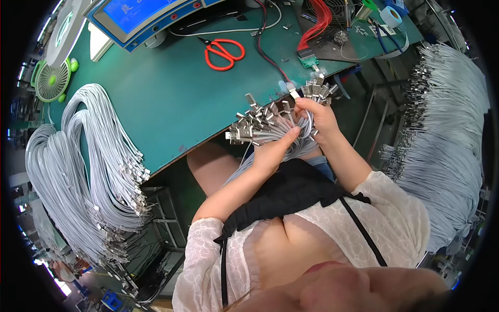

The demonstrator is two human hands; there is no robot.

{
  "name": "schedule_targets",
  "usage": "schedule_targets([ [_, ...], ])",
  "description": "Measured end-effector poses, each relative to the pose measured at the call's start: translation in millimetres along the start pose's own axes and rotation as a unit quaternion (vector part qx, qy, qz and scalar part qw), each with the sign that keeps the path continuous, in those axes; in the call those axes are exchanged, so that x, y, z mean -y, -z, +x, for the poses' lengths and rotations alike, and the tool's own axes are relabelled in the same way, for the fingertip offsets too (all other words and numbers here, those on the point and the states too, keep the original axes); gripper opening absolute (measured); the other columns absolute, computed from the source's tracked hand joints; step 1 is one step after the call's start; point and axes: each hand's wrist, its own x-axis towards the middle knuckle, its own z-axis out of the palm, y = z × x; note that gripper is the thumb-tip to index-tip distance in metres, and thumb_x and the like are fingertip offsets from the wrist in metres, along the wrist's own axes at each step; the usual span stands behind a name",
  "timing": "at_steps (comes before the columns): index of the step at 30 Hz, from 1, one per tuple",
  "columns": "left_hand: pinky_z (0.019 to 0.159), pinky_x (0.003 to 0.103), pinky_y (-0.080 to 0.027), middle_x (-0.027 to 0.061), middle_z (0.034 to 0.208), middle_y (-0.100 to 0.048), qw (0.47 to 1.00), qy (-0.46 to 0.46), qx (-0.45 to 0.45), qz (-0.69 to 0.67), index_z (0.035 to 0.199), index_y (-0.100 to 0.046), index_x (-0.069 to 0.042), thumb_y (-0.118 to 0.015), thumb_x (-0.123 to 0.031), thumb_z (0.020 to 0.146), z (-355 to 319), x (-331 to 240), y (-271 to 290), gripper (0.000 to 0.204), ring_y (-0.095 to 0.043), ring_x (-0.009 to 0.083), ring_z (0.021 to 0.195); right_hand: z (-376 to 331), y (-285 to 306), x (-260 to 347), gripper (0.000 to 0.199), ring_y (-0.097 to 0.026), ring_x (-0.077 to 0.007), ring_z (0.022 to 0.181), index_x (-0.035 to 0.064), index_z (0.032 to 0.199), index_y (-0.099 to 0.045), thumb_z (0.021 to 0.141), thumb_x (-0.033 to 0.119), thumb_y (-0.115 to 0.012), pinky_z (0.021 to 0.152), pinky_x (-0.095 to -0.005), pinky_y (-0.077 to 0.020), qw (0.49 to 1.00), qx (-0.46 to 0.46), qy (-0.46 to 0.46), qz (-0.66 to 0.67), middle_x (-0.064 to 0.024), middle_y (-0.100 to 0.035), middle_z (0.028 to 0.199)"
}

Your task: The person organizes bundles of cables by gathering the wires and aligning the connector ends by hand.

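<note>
My left hand (273, 151) grips a thick bundle of grey cables (260, 127) whose metal plugs fan out to the left, just over the front edge of the green table (171, 99). My right hand (319, 117) holds another cluster of the same cables' metal plugs (318, 89) and pinches one plug between its fingers. The green connector board (310, 61), with red wires running into it, lies on the table just beyond my right hand.
Red-handled scissors (224, 53) lie at mid-table. A blue tester with a screen (140, 15) stands at the back. Large grey cable bundles hang over the table's left edge (99, 156) and on a rack at the right (447, 135). A green fan (51, 80) sits far left.
</note>
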Motion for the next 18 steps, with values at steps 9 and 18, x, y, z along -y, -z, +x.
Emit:
schedule_targets([
  [9, 0.076, 0.026, -0.046, 0.0038, 0.090, -0.059, 0.988, -0.024, -0.120, -0.090, 0.095, -0.056, -0.002, -0.068, 0.001, 0.073, 10, -6, -12, 0.025, -0.056, 0.0122, 0.082, -2, -19, 6, 0.012, -0.053, -0.0084, 0.061, 0.0039, 0.084, -0.060, 0.078, 0.014, -0.064, 0.056, -0.0222, -0.0423, 0.998, -0.008, 0.052, -0.045, -0.0024, -0.060, 0.071],
  [18, 0.080, 0.028, -0.045, 0.0053, 0.095, -0.059, 0.997, -0.017, -0.055, -0.045, 0.105, -0.054, -0.001, -0.066, -0.006, 0.078, -1, 3, -10, 0.030, -0.057, 0.0145, 0.086, -24, -21, 1, 0.012, -0.059, -0.0115, 0.070, 0.0049, 0.088, -0.059, 0.077, 0.005, -0.064, 0.062, -0.0229, -0.0461, 0.996, -0.059, 0.062, -0.035, -0.0035, -0.062, 0.079],
])
